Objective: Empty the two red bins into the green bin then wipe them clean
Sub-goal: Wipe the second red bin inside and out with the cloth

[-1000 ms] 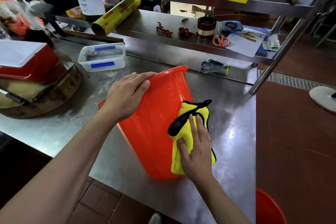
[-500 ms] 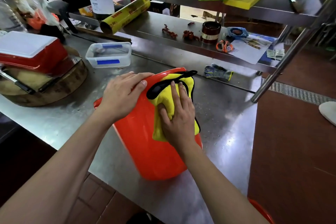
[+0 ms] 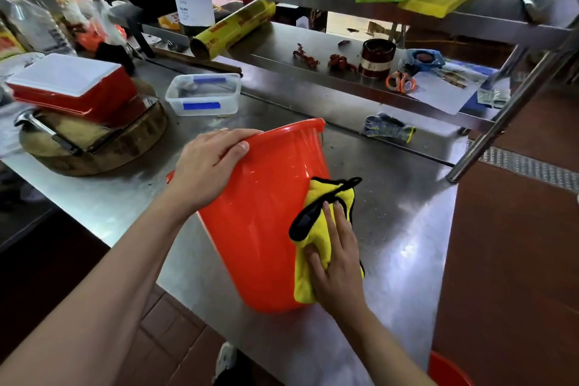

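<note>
The left hand (image 3: 208, 166) grips the rim of the tilted red bin (image 3: 266, 222), fingers curled over the near-left edge, while the right hand (image 3: 340, 263) presses flat, fingers straight, on a yellow microfibre cloth (image 3: 326, 219) against the bin's right outer wall. Half a second ago the cloth sat high by the rim; it has now swept down to the lower right side, so the outside is being rubbed in up-and-down strokes and the wiping stage is well under way for this bin. The bin leans on the near part of the steel worktop (image 3: 401, 229), base toward the near edge. A second red bin (image 3: 448, 370) peeks in at the near right on the floor, probably awaiting its turn. Farther off lie a work glove (image 3: 388, 127) and a clear lidded container (image 3: 203, 92)
</note>
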The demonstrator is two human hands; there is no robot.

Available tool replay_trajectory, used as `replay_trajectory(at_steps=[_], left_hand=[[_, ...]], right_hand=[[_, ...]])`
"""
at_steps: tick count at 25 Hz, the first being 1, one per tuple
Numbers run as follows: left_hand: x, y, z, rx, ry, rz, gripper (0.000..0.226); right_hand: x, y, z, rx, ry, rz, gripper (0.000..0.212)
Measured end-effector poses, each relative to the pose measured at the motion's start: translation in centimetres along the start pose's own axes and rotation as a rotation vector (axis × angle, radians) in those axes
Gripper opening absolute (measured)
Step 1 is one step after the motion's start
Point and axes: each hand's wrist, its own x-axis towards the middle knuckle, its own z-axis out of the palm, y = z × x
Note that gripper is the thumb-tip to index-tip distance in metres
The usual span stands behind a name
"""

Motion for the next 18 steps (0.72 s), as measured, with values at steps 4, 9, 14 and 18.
replay_trajectory(at_steps=[4,9,14,18], left_hand=[[-0.1,0.9,0.1,-0.015,-0.030,0.050,0.038],[-0.3,1.3,-0.3,-0.064,-0.057,0.049,0.038],[-0.5,1.3,-0.2,-0.056,-0.066,0.089,0.037],[-0.3,1.4,-0.1,-0.035,-0.094,0.093,0.036]], right_hand=[[-3.3,1.3,-0.4,0.065,-0.002,0.076,0.071],[-2.6,0.2,-0.2,0.061,0.016,0.116,0.072],[2.0,-1.6,-0.6,0.097,0.043,0.072,0.071],[6.7,-3.9,-0.7,0.053,0.095,0.046,0.071]])
